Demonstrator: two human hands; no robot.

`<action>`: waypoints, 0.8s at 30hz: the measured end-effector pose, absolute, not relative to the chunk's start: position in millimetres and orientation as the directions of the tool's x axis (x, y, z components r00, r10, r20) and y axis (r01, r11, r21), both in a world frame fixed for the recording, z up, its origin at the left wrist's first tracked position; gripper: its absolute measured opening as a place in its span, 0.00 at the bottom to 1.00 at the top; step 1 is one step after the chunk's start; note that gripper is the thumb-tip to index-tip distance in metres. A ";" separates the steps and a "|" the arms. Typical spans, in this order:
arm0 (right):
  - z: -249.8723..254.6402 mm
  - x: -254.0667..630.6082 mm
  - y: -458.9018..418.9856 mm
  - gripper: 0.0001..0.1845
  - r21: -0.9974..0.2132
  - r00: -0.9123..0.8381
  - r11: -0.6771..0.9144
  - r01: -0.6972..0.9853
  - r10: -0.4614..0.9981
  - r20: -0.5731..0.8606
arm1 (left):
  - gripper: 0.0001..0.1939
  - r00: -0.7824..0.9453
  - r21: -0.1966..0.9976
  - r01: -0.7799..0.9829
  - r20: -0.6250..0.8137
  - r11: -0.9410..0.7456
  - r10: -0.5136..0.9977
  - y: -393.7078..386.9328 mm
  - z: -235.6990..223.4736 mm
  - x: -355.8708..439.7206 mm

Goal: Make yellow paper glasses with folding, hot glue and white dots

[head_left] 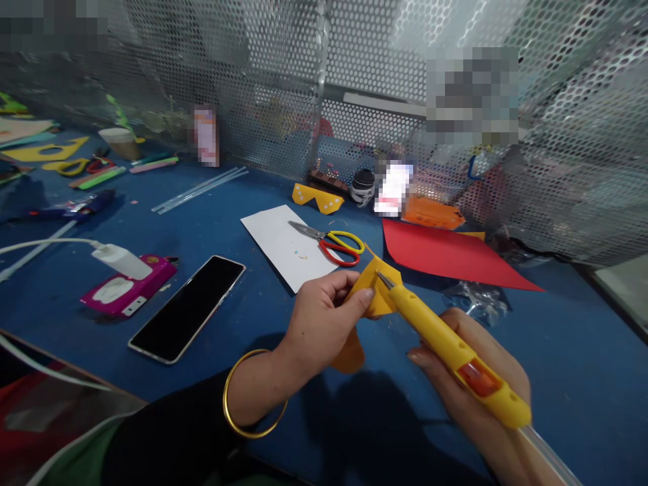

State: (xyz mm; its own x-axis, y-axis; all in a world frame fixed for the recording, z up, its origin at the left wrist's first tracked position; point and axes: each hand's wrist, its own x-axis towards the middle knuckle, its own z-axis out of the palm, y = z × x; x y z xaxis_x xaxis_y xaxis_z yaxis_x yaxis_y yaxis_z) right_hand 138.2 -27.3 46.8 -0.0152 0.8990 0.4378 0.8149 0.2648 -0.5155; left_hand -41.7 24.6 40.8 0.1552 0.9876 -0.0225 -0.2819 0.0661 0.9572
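My left hand (pixel 321 317) pinches a folded piece of yellow-orange paper (pixel 372 297) above the blue table (pixel 227 223); a gold bangle rings that wrist. My right hand (pixel 476 378) is wrapped round a yellow pen-shaped glue gun (pixel 450 347) with an orange button. Its metal tip touches the top fold of the paper. A clear glue stick pokes out of the gun's rear end at the lower right.
Red-and-yellow scissors (pixel 331 241) lie on a white sheet (pixel 286 244). A red sheet (pixel 445 253) lies to the right, a black phone (pixel 190 307) and a pink box with a white charger (pixel 126 280) to the left. Perforated metal screens (pixel 283 101) wall the back.
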 end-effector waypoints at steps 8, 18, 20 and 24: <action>47.0 138.4 -29.9 0.25 -0.517 0.013 0.237 0.823 0.901 0.434 | 0.05 0.150 0.968 -0.242 -0.021 0.057 0.988 23.7 41.3 -41.9; 43.9 144.4 -27.0 0.26 -0.600 -0.019 0.302 0.741 0.902 0.431 | 0.05 0.147 0.966 -0.249 -0.036 0.072 0.988 23.4 44.0 -42.1; 44.3 146.0 -28.0 0.26 -0.617 -0.013 0.320 0.719 0.894 0.448 | 0.05 0.153 0.962 -0.257 -0.048 0.086 0.987 23.0 45.5 -42.0; 47.4 149.7 -28.3 0.21 -0.683 0.044 0.298 0.667 0.899 0.435 | 0.06 0.158 0.958 -0.268 -0.059 0.101 0.986 23.2 46.5 -41.4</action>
